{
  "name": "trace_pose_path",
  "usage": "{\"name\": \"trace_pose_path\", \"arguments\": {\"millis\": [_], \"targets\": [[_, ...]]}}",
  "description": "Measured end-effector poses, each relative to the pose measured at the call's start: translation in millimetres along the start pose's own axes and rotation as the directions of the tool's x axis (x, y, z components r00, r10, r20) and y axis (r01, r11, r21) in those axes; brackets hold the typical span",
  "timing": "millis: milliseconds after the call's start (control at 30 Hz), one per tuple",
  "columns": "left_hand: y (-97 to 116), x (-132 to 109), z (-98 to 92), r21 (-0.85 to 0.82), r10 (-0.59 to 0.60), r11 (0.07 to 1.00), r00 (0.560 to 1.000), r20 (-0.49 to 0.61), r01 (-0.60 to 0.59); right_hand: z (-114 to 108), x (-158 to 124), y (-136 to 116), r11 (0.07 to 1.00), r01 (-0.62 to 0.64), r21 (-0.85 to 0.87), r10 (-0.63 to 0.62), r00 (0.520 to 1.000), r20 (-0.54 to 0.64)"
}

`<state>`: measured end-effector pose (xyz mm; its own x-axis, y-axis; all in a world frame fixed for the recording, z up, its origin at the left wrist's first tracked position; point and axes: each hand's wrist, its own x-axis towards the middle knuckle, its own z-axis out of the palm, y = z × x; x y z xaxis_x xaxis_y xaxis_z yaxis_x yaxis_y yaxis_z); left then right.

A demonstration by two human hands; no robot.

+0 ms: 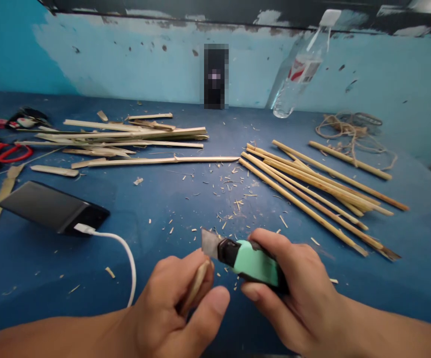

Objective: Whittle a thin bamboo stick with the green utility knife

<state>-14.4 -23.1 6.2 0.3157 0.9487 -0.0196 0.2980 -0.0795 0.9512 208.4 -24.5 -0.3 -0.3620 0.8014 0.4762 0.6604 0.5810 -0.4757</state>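
Observation:
My left hand (178,308) is closed round a thin bamboo stick (196,283), whose tip pokes out between the fingers. My right hand (293,293) grips a mint-green and black utility knife (250,261). Its bare blade (210,243) points left and sits just above the stick's tip. Both hands hover low over the blue table (185,209), near its front edge. Small shavings (233,199) lie scattered on the table beyond the hands.
Round bamboo sticks (312,186) lie at the right, flat split strips (133,139) at the back left. A black power bank (53,206) with a white cable (126,258) sits at left. Red-handled scissors (6,151), a clear bottle (299,69) and twine (349,132) are further off.

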Motion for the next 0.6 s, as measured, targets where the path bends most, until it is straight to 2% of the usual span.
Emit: {"name": "trace_pose_path", "arguments": {"millis": [67, 133, 200, 267, 300, 400, 467, 533, 600], "targets": [[1.4, 0.9, -1.1, -0.046, -0.034, 0.998, 0.999, -0.014, 0.033, -2.4, 1.2, 1.7, 1.0, -0.001, 0.021, 0.001, 1.0, 0.012], [2.4, 4.4, 0.5, -0.158, -0.074, 0.985, 0.997, 0.003, 0.074, -4.8, 2.3, 3.8, 0.999, 0.016, 0.033, -0.017, 1.0, 0.019], [1.6, 9.9, 2.8, -0.312, -0.098, 0.941, 0.987, 0.124, 0.132, -7.0, 3.0, 6.0, 0.999, 0.034, 0.035, -0.034, 0.999, 0.015], [-1.5, 15.5, 3.3, -0.461, -0.134, 0.845, 0.943, 0.306, 0.27, -8.7, 3.3, 8.1, 0.998, 0.048, 0.035, -0.049, 0.999, 0.008], [-3.6, 17.5, 2.4, -0.497, -0.152, 0.803, 0.92, 0.362, 0.328, -9.2, 3.5, 9.1, 0.998, 0.054, 0.034, -0.055, 0.998, 0.009], [-10.1, 18.7, -2.4, -0.506, -0.21, 0.756, 0.886, 0.413, 0.415, -9.4, 4.0, 10.7, 0.998, 0.064, 0.022, -0.064, 0.998, 0.026], [-13.5, 16.5, -5.0, -0.537, -0.146, 0.738, 0.874, 0.464, 0.408, -8.5, 4.4, 10.5, 0.998, 0.067, 0.007, -0.067, 0.996, 0.055], [-15.3, 14.2, -5.2, -0.589, -0.064, 0.686, 0.841, 0.537, 0.428, -7.5, 4.6, 9.4, 0.998, 0.068, 0.018, -0.069, 0.994, 0.079], [-15.1, 13.3, -3.6, -0.612, -0.086, 0.639, 0.834, 0.546, 0.467, -6.9, 4.7, 8.6, 0.997, 0.06, 0.041, -0.064, 0.993, 0.1]]}}
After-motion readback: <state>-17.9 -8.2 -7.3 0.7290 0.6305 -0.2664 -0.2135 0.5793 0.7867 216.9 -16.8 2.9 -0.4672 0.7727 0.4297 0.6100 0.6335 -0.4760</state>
